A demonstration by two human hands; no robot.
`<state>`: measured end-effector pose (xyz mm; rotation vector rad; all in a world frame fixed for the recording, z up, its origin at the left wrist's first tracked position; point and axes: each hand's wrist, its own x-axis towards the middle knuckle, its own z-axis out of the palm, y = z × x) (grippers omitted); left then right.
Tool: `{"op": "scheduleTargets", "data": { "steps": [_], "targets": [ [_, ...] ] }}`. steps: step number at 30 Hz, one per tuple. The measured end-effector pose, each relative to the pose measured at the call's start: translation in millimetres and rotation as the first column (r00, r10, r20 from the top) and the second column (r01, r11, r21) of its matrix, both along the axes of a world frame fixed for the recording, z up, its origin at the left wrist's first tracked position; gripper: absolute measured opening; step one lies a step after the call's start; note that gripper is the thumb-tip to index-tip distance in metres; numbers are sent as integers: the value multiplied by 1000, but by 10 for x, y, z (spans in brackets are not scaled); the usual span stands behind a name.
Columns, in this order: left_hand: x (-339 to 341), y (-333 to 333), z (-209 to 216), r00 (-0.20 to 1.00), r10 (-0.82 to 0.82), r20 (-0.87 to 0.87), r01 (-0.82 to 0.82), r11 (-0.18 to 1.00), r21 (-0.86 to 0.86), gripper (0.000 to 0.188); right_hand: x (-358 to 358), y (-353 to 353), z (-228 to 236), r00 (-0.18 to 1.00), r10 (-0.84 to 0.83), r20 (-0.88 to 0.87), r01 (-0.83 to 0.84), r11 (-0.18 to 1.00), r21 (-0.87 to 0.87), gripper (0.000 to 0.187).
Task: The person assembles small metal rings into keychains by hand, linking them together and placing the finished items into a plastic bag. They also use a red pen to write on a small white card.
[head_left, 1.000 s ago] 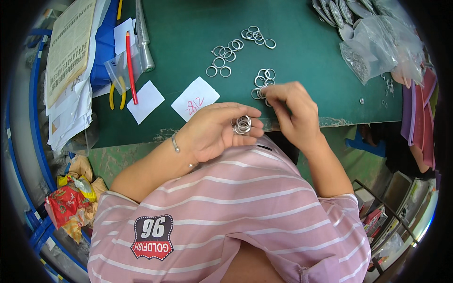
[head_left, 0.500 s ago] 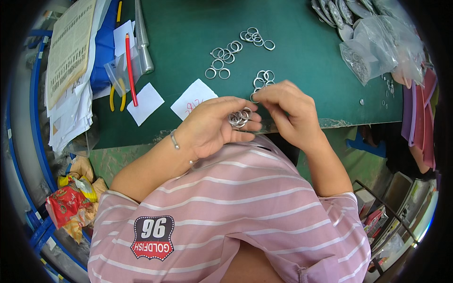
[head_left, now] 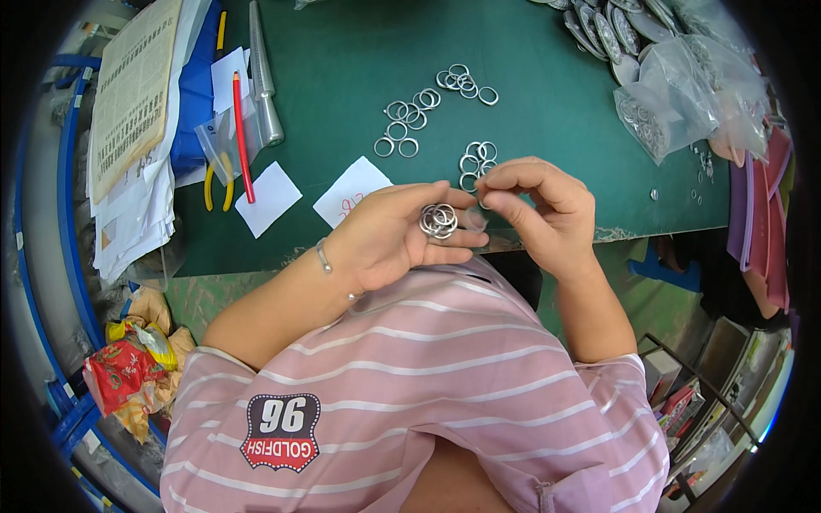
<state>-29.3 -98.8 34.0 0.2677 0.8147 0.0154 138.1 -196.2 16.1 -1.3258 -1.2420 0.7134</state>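
Palm up, my left hand (head_left: 386,231) cups a small heap of silver rings (head_left: 439,221), its fingers stretched out beneath them. Thumb and fingertips of my right hand (head_left: 547,209) are pinched together just right of the left fingers, with a ring partly visible between them. Just beyond the right fingertips lies a small cluster of rings (head_left: 469,163) on the green tabletop (head_left: 325,77). Two more ring groups lie farther off: one at the centre (head_left: 397,130) and another slightly right of it (head_left: 462,81).
Left of my hands are white paper slips (head_left: 269,198), a red pencil (head_left: 240,137), yellow-handled pliers (head_left: 209,188), a tapered metal rod (head_left: 265,77) and stacked papers (head_left: 128,111). Clear plastic bags (head_left: 676,94) and oval metal pieces (head_left: 603,30) lie at the far right.
My right hand has pulled back from the near ring cluster toward me and slightly right, with a ring in its pinch. My left hand, holding its rings, has shifted slightly right.
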Motion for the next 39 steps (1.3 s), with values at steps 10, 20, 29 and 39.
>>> {"op": "scheduleTargets", "data": {
  "steps": [10, 20, 29, 39],
  "targets": [
    [197, 302, -186, 966, -42, -255, 254, -10, 967, 16, 148, 79, -126, 887, -145, 439, 225, 965, -136, 14],
    [332, 281, -294, 933, -67, -353, 330, -230, 916, 14, 107, 103, -196, 923, -172, 344, 244, 953, -178, 15],
    [272, 192, -35, 985, -152, -84, 172, 910, 377, 24, 110, 156, -83, 981, -138, 133, 146, 988, -45, 12],
    [186, 256, -85, 995, -82, -53, 97, 916, 389, 19, 232, 256, -130, 938, -151, 313, 235, 939, -251, 15]
  ]
}}
